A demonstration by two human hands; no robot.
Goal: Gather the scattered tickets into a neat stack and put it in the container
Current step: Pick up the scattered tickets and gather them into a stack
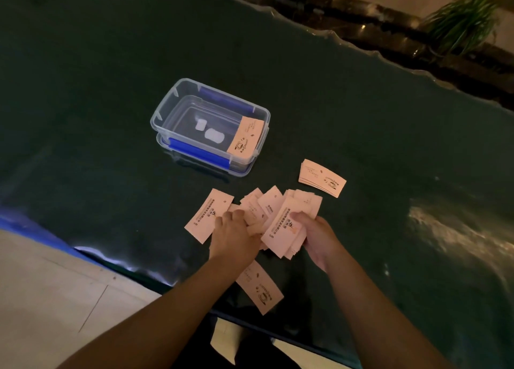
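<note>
Pale pink paper tickets lie on a dark green table (111, 62). My right hand (315, 232) grips a thick uneven bundle of tickets (286, 224). My left hand (232, 233) presses on the fanned pile of loose tickets (261, 204) beside it, fingers curled over them. One ticket (207, 215) lies flat to the left of my left hand. Another ticket (260, 288) lies under my left forearm. A small stack of tickets (322, 177) sits apart at the right. The clear plastic container (172, 104) with blue clips stands beyond, with one ticket (246, 134) leaning inside its right end.
The table's wavy far edge (361, 46) runs diagonally at the upper right, with plants (461, 21) behind it. The near edge (116, 268) borders a pale tiled floor (55, 299) at the lower left. Two white patches (208, 131) show on the container's bottom.
</note>
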